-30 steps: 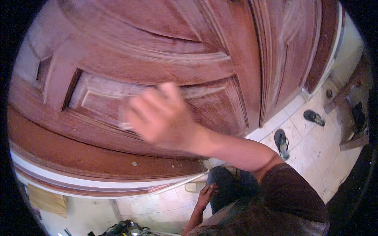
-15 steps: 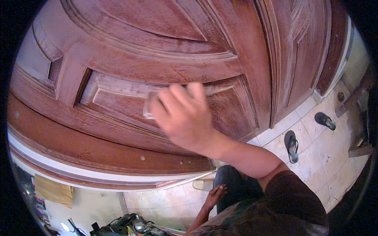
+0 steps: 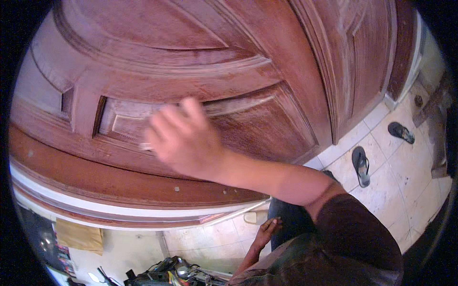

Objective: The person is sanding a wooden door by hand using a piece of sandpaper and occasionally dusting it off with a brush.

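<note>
My right hand (image 3: pixel 186 140) reaches across a reddish-brown wooden door (image 3: pixel 143 178), its fingers closed and smeared by motion. A small pale flat piece (image 3: pixel 146 146) sticks out past the fingers, pressed to the surface; its kind is too blurred to tell. The hand lies over the left part of a recessed rectangular panel (image 3: pixel 267 128) with carved moulding and whitish scuff marks. Lower down, my left hand (image 3: pixel 269 229) rests by my dark-clothed knee (image 3: pixel 291 219), fingers curled in, with nothing visible in them.
Two black flip-flops (image 3: pixel 361 167) lie apart on the pale tiled floor (image 3: pixel 386 190) at right. A motorcycle (image 3: pixel 176 271) stands at the bottom, near a yellowish-tan cloth (image 3: pixel 78 236). A white-edged frame (image 3: pixel 124 212) runs along the door's lower side.
My right hand has moved left along the panel with the pale piece. The whole view has shifted slightly. My left hand stays by the knee.
</note>
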A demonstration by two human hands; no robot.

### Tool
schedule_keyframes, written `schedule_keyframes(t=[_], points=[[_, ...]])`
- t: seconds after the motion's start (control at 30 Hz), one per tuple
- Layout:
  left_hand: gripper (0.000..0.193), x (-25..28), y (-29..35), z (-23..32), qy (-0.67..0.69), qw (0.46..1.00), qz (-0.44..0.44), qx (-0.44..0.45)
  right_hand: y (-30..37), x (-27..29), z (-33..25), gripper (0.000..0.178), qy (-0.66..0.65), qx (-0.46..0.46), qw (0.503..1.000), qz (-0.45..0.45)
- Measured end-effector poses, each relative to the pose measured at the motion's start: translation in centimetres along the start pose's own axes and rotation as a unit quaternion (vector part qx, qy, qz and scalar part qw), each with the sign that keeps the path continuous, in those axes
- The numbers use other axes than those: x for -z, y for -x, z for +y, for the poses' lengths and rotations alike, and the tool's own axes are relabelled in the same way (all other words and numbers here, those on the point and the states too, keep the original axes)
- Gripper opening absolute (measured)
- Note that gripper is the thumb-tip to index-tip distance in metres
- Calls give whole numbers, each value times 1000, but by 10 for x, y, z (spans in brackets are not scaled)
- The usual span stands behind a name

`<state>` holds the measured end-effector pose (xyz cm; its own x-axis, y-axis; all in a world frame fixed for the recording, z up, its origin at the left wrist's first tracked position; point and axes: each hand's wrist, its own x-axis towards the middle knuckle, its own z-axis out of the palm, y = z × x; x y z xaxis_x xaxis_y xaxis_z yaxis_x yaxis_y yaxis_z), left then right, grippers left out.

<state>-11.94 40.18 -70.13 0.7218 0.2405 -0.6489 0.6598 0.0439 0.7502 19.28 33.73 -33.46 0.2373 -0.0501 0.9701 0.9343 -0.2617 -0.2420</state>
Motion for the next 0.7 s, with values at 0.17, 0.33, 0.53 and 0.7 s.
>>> schedule_keyframes(t=[0.17,0.33,0.53,0.7], points=[[52,2,7,7,70,996,50,-26,25,19,28,10,12,-31,999,4],[56,6,16,-42,62,997,32,31,104,109,125,14,151,-110,981,-54],[54,-4,2,-29,8,1000,-12,23,39,29,49,17,83,28,996,6],[53,4,12,-4,87,994,60,0,81,47,82,21,98,40,994,15]])
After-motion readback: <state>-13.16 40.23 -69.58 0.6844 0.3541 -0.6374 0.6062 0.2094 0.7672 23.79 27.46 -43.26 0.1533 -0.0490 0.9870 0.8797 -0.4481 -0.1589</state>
